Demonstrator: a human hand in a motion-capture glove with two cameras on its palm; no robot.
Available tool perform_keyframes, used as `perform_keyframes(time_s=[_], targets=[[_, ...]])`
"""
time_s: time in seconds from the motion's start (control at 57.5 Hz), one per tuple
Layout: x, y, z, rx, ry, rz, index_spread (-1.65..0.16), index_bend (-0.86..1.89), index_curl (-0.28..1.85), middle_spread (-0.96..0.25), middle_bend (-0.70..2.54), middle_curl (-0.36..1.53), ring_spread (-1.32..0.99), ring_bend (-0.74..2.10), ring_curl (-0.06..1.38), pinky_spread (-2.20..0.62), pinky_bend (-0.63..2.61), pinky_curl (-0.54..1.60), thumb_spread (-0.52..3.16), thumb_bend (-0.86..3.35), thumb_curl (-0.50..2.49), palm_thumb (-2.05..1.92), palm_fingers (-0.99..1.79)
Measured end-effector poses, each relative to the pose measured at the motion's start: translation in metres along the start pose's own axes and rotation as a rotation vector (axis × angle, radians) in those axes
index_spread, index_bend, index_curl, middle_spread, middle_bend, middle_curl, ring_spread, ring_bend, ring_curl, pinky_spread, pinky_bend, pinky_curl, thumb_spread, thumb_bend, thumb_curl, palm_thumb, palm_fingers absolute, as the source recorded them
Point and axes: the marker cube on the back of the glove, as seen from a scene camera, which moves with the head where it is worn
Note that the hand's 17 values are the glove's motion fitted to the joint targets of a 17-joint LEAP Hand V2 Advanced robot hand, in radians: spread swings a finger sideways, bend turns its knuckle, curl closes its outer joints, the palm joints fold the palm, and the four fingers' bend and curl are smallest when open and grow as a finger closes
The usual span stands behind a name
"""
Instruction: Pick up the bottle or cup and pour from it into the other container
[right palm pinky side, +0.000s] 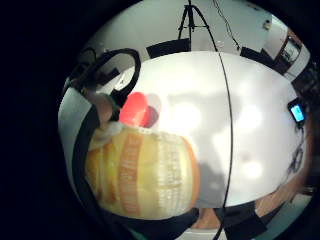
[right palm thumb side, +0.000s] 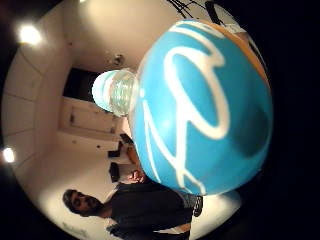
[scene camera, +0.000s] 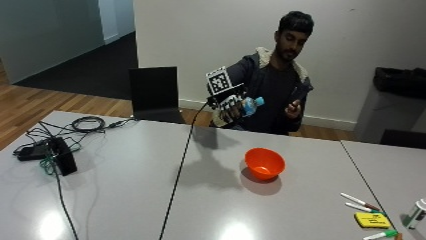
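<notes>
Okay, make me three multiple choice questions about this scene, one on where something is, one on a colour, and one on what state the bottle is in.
1. Where does the bowl stand?
A. on the grey table, in front of the person
B. on the black chair
C. in the person's bare hand

2. What colour is the bowl?
A. blue
B. orange
C. white

3. What state is the bottle in?
A. standing on the table
B. lying inside the bowl
C. held up in the air by the gloved right hand

Answers:
1 A, the outside view shows the bowl resting on the tabletop.
2 B, it shows plainly orange against the grey table.
3 C, the gloved fingers curl round the bottle above the table, its neck tipped sideways.
</notes>
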Motion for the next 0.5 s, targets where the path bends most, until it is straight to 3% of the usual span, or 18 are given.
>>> perform_keyframes(time_s=[0.035, 0.122, 0.209, 0.313, 0.4, 0.504], targets=[[-0.005, -0.001, -0.001, -0.064, 0.048, 0.041, -0.32, 0.11, 0.28, -0.28, 0.43, 0.43, -0.21, 0.63, 0.4, -0.11, 0.39, 0.38, 0.64, -0.04, 0.5, 0.93, 1.21], [-0.014, -0.026, 0.007, 0.061, 0.18, 0.034, -0.32, 0.11, 0.28, -0.28, 0.43, 0.43, -0.21, 0.63, 0.4, -0.11, 0.39, 0.38, 0.63, -0.04, 0.51, 0.93, 1.21], [-0.022, -0.021, 0.013, -0.038, 0.293, 0.058, -0.32, 0.12, 0.28, -0.28, 0.43, 0.43, -0.21, 0.63, 0.4, -0.11, 0.39, 0.38, 0.63, -0.04, 0.51, 0.93, 1.2], [-0.03, -0.038, 0.025, 0.008, 0.455, 0.071, -0.32, 0.11, 0.28, -0.28, 0.43, 0.43, -0.21, 0.63, 0.4, -0.11, 0.39, 0.38, 0.63, -0.04, 0.51, 0.93, 1.2], [-0.036, -0.033, 0.028, -0.19, 0.579, 0.044, -0.32, 0.11, 0.28, -0.28, 0.43, 0.43, -0.22, 0.62, 0.4, -0.11, 0.39, 0.38, 0.62, -0.04, 0.52, 0.93, 1.2], [-0.038, -0.038, 0.032, -0.257, 0.687, 0.023, -0.32, 0.11, 0.28, -0.28, 0.43, 0.43, -0.22, 0.62, 0.4, -0.11, 0.4, 0.38, 0.62, -0.04, 0.52, 0.93, 1.2]])
